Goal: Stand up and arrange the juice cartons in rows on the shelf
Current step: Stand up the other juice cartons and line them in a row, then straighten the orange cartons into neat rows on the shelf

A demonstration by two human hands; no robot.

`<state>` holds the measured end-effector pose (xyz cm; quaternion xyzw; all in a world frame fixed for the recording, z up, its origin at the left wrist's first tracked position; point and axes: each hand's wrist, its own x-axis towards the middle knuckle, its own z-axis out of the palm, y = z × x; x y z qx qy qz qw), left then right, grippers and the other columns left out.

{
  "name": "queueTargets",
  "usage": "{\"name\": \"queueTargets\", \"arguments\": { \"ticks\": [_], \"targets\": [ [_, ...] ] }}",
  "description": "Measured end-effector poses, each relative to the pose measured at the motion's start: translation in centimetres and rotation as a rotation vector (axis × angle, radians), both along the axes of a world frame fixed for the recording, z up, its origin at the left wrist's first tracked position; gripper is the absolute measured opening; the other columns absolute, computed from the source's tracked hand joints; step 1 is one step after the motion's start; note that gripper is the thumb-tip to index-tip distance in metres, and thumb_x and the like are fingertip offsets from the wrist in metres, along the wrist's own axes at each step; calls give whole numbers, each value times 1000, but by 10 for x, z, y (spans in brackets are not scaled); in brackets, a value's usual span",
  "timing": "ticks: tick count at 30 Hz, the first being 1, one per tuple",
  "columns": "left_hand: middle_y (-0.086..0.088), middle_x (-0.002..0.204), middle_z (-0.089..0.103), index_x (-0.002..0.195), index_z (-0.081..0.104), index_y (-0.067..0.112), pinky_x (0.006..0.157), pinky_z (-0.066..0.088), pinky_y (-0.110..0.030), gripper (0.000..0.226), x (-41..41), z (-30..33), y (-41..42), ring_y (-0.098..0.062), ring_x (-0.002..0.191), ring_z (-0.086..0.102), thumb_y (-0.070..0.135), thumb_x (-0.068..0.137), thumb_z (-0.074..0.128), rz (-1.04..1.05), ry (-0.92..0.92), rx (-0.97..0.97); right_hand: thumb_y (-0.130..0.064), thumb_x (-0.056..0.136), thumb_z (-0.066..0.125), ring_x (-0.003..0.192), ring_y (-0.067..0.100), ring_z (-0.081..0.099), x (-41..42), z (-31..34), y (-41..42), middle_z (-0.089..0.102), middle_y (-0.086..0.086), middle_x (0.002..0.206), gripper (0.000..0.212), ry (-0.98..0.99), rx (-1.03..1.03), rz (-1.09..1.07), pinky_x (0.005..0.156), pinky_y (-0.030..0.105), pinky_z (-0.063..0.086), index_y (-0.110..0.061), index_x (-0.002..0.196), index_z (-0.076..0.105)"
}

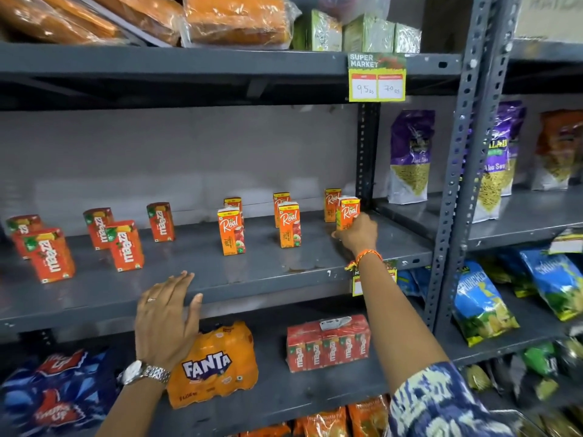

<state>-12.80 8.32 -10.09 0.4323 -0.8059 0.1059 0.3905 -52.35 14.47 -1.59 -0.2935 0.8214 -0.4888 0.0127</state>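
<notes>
On the grey middle shelf [220, 279] stand several small juice cartons, all upright. Red Maaza cartons [124, 246] fill the left half in short front-to-back rows. Orange Real cartons [231, 231] stand in the right half, two deep. My right hand [356, 236] is closed around the rightmost front Real carton [348, 211], beside the shelf's upright post. The carton rests upright on the shelf. My left hand [167, 313] lies flat on the shelf's front edge, fingers spread, holding nothing.
A Fanta pack [217, 364], a wrapped Maaza multipack [328, 343] and a Thums Up pack [56, 392] sit on the shelf below. Snack bags [410, 156] fill the right bay. A price tag [377, 77] hangs from the shelf above.
</notes>
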Motion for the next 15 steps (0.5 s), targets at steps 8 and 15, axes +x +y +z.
{"name": "queueTargets", "arguments": {
  "ticks": [8,15],
  "targets": [
    [-8,134,63,132,60,11,109,35,-46,53,2,-4,-3,-28,123,58,39,95,35,-8,14,-12,-34,89,66,143,38,30,97,4,36,32,25,154,91,335,-219,-67,118,42,25,5,152,14],
    [-1,140,59,136,57,16,115,30,-40,54,6,0,-3,-19,129,54,21,84,42,-32,15,20,-28,102,35,145,22,37,228,-59,-3,45,8,153,51,782,-396,204,121,43,27,-7,148,40]
  ]
}}
